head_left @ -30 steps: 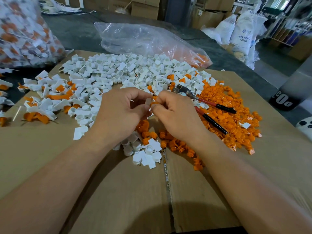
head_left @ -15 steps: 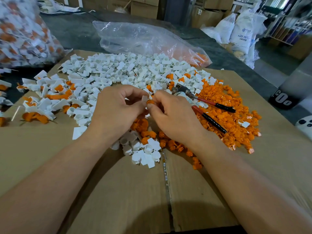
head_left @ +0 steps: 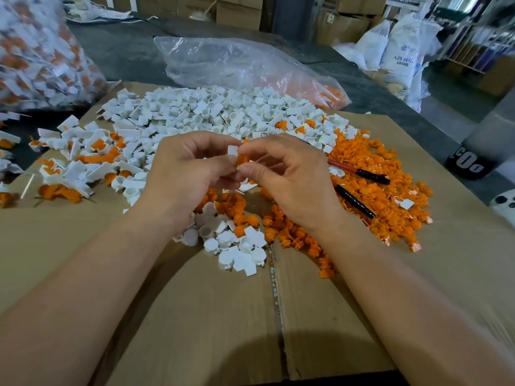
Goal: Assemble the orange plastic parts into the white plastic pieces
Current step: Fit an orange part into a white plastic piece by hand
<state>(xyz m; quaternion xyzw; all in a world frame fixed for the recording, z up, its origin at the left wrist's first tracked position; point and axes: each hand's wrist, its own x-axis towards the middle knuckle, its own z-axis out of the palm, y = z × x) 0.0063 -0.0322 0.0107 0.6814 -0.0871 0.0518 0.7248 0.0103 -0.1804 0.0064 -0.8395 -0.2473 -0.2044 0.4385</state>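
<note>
Beyond the orange part (head_left: pixel 242 160) and white piece (head_left: pixel 232 150), an "ABS" sack (head_left: pixel 401 37).

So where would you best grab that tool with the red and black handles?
By the black-sleeved handle ends, coming from above on the right. The tool lies flat on the orange parts with its handles splayed and bare toward that side; its head end runs behind the right hand.

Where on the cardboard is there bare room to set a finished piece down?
Bare cardboard lies between the forearms, nearer than the small white cluster; also outside the left forearm, and outside the right forearm nearer than the orange pile. Crowded: the white pile, the orange pile with its tool, the finished pieces at left.
</note>
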